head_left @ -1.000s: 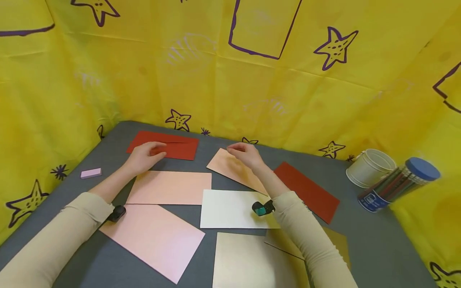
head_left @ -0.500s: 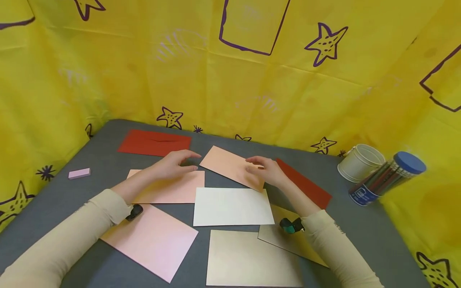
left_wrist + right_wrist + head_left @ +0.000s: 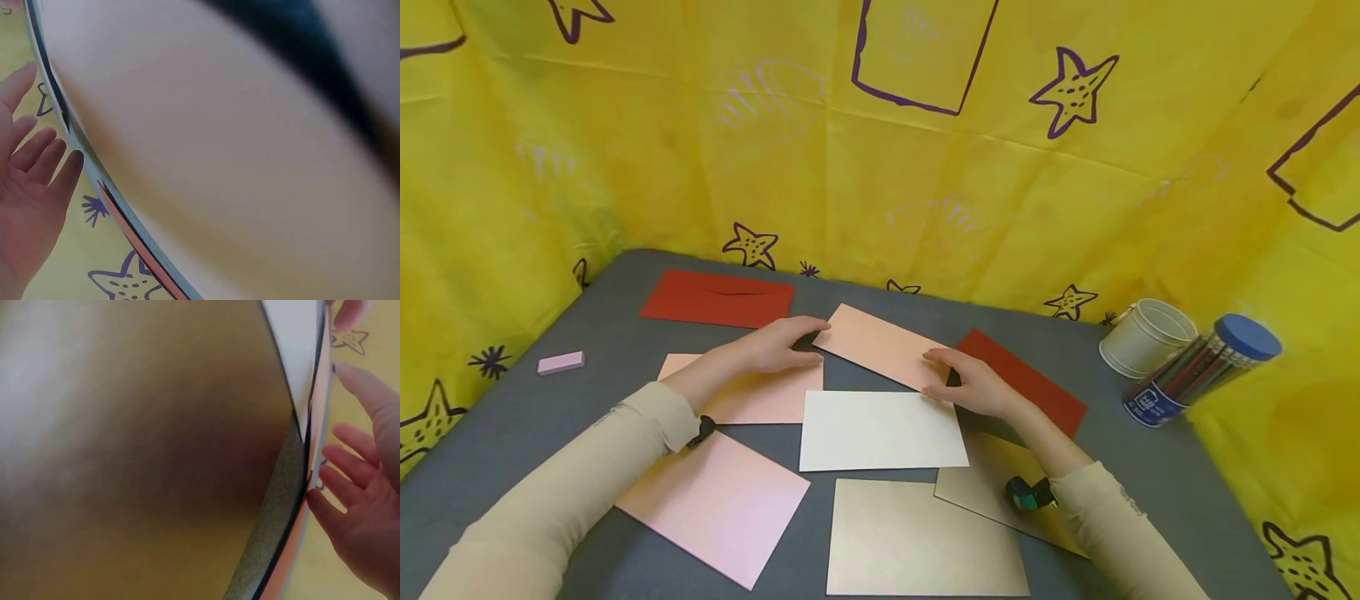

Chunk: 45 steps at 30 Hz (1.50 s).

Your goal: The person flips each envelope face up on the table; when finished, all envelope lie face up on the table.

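Observation:
A peach envelope lies slantwise near the back middle of the table, between the two hands. At its left end is my left hand, fingers extended with the fingertips right at the edge and the thumb spread lower. Across its right end reaches my right hand, fingers and thumb apart, fingertips overlapping the envelope. Both wrist views show loosely bent fingers holding nothing. Under the left hand lies another peach envelope, partly hidden. A white envelope sits just in front of the slanted one.
A red envelope lies back left, another red one right. Pink, pale gold and gold envelopes lie nearer. A pink eraser is far left; a white pail and pencil tub stand right.
My left hand has moved right, from beside the red envelope to the slanted peach envelope's left end. My right hand has slid from its upper left to its right end.

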Tool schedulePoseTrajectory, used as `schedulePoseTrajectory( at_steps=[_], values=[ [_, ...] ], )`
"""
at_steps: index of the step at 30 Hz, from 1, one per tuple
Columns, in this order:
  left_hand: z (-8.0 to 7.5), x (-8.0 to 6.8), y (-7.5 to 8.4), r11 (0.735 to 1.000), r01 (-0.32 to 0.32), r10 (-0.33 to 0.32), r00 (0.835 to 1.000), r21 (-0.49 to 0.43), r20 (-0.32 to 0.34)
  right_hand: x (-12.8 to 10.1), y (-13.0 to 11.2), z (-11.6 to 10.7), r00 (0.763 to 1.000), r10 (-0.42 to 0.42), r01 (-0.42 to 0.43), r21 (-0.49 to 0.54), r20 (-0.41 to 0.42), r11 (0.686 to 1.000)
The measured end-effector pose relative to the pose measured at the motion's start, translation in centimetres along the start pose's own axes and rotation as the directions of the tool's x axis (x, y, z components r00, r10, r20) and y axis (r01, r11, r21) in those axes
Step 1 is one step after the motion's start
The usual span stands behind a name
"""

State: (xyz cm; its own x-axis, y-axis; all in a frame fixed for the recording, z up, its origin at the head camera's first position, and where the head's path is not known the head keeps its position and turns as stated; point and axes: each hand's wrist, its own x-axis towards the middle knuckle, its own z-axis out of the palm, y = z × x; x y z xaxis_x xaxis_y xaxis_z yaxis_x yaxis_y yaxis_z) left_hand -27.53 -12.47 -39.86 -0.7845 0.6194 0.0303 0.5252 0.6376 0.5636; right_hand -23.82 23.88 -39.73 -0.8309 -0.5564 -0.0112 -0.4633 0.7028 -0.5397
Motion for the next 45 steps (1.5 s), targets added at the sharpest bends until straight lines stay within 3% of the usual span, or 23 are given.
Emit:
schedulePoseTrajectory(
  at_steps=[9,17,23,33,45],
  values=[
    [0.3,1.0,-0.1,0.998,0.022,-0.026,0.997,0.066,0.068,-0.7,0.1,0.3,0.999,0.001,0.002,-0.078,0.045,0.997],
    [0.6,1.5,0.1,0.992,0.014,-0.023,0.997,0.125,0.07,-0.8,0.3,0.4,0.998,0.039,-0.034,-0.111,0.041,0.993],
    [1.0,1.8,0.2,0.989,0.044,-0.05,0.998,0.139,0.04,-0.8,0.3,0.4,0.999,0.045,-0.041,-0.134,0.026,0.99],
    [1.5,2.1,0.0,0.991,0.019,-0.018,1.0,0.136,-0.007,-0.6,0.5,0.5,1.0,0.011,-0.007,-0.227,0.016,0.974],
    [1.5,2.0,-0.2,0.995,0.027,-0.022,0.998,0.094,-0.053,-1.0,1.3,-0.3,0.99,-0.063,0.092,-0.243,0.123,0.966]
  ],
)
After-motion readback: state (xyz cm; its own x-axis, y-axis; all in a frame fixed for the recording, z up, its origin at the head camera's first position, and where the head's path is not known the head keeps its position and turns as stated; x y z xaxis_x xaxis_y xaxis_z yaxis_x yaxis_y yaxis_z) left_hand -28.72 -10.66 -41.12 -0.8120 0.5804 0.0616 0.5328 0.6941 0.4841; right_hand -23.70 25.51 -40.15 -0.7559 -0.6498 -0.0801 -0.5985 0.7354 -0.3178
